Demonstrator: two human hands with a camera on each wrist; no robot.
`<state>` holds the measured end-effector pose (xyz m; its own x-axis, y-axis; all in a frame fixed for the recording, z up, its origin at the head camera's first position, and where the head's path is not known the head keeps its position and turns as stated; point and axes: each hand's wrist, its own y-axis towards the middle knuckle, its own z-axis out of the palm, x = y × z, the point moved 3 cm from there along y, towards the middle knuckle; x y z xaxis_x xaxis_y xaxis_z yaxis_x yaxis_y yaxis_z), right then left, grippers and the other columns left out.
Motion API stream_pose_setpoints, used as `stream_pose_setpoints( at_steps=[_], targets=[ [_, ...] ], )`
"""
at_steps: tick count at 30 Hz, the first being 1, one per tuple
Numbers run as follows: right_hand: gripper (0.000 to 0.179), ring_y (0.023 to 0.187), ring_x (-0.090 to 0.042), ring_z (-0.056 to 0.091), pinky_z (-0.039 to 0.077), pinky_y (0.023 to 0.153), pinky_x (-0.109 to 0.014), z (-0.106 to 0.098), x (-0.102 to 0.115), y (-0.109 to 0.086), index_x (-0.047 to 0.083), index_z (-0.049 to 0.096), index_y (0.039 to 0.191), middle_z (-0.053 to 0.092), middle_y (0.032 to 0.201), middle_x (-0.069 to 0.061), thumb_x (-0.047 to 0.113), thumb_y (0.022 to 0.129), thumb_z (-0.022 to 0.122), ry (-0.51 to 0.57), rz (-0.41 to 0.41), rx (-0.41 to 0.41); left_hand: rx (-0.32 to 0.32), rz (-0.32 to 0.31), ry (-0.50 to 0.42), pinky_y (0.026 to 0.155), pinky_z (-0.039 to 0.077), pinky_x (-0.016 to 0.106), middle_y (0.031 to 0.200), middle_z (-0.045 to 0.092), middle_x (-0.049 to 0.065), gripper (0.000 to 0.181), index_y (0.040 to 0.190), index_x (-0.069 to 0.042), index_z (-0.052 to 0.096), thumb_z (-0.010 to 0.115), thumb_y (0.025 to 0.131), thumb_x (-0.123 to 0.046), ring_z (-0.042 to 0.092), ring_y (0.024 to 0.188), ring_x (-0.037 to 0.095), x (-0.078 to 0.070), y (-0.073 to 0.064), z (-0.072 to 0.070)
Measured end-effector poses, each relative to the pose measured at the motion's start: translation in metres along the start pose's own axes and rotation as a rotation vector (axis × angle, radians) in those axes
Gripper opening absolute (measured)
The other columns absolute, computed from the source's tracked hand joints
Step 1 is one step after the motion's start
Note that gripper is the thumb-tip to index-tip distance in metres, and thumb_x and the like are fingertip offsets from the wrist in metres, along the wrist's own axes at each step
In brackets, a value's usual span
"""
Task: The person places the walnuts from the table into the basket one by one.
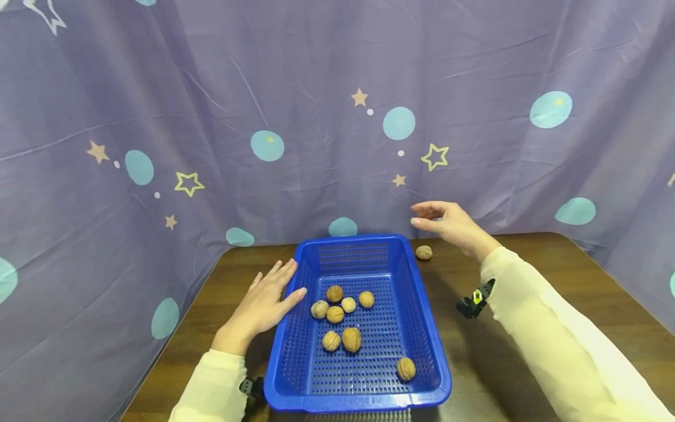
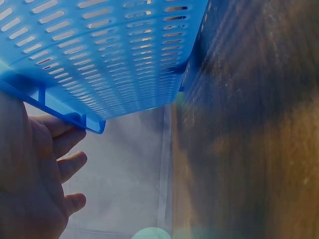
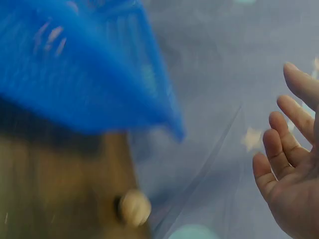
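A blue plastic basket [image 1: 358, 401] with slotted walls holds several walnuts [image 1: 351, 339], most grouped in its left half and one near the front right corner. My left hand [image 1: 266, 302] rests on the basket's left rim, fingers spread and straight; the left wrist view shows that hand [image 2: 45, 164] beside the rim. Beyond the basket's back right corner, my right hand [image 1: 448, 223] is raised above the table with nothing in its fingers. Below it, a single walnut [image 1: 424, 252] lies on the table outside the basket, also visible in the right wrist view as a blurred walnut [image 3: 135, 207].
The dark brown wooden table [image 1: 211, 310] extends to both sides of the basket. A purple curtain [image 1: 327, 193] printed with stars and blue dots hangs right behind the table's far edge. Each wrist wears a black strap [image 1: 477, 299] with a small device.
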<state>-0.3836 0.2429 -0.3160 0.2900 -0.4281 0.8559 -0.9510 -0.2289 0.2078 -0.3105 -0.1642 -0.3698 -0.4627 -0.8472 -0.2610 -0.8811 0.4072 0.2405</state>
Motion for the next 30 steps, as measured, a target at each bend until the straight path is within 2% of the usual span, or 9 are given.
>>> stream_pose_setpoints(
  at_steps=[6,14,21,30],
  targets=[
    [0.056,0.104,-0.024,0.054,0.045,0.086,-0.033,-0.014,-0.062,-0.006,0.007,0.06,0.129,0.062,0.118,-0.013,0.043,0.087,0.07,-0.035,0.046,-0.046,0.007,-0.015,-0.005,0.112,0.011,0.061,0.156,0.029,0.003,0.074,0.15,-0.011,0.033,0.041,0.095,-0.061,0.019,0.145,0.028,0.001,-0.002,-0.001],
    [0.059,0.108,-0.029,0.056,0.045,0.091,-0.037,-0.005,-0.112,-0.002,0.001,0.057,0.13,0.06,0.12,-0.018,0.039,0.087,0.071,-0.035,0.122,-0.047,0.0,-0.012,-0.008,0.111,0.012,0.062,0.155,0.029,0.003,0.074,0.15,-0.01,0.033,0.042,0.096,-0.059,0.02,0.144,0.029,-0.001,-0.001,0.0],
    [0.06,0.121,-0.039,0.047,0.039,0.102,-0.052,0.009,-0.135,0.006,-0.001,0.052,0.134,0.053,0.133,-0.023,0.033,0.088,0.071,-0.057,0.177,-0.009,-0.014,-0.013,-0.01,0.111,0.012,0.063,0.155,0.03,0.004,0.074,0.15,-0.01,0.034,0.043,0.096,-0.059,0.021,0.144,0.03,-0.001,-0.001,0.0],
    [0.065,0.123,-0.04,0.046,0.041,0.1,-0.052,0.023,-0.147,0.011,-0.002,0.05,0.136,0.05,0.136,-0.024,0.034,0.087,0.072,-0.081,0.205,-0.001,-0.011,-0.011,-0.024,0.111,0.012,0.062,0.155,0.03,0.003,0.073,0.15,-0.011,0.034,0.043,0.096,-0.06,0.02,0.145,0.027,-0.002,-0.002,0.0]
  ],
)
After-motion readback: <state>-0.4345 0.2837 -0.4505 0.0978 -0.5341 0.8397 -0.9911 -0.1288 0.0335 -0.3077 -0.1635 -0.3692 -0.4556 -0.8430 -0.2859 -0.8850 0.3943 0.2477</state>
